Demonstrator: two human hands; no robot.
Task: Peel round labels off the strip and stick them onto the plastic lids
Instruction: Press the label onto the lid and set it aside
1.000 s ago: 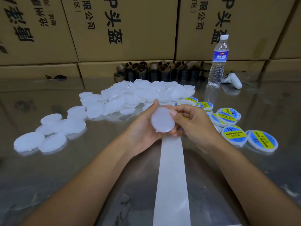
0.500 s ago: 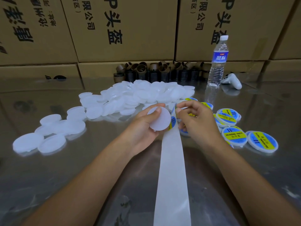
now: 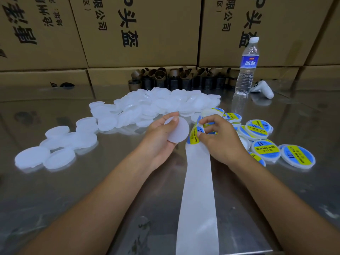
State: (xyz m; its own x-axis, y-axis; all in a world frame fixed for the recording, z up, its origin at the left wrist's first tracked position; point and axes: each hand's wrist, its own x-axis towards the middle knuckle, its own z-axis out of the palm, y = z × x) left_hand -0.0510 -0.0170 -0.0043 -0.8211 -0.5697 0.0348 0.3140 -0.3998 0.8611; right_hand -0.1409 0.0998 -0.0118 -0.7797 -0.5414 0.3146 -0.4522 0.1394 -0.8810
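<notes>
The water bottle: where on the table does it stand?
Head view, far right: the water bottle stands upright before the cardboard boxes, beside the white controller.

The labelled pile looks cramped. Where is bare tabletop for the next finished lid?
Bare steel: near-left, between the scattered blank lids and the left forearm; near-right, below the labelled lids. Crowded: the heap beyond the held lid.

Left hand (image 3: pixel 160 138) gripping a blank lid (image 3: pixel 180 133), right hand (image 3: pixel 220 142) just beside it pinching a label (image 3: pixel 194 136), forearms converging
</notes>
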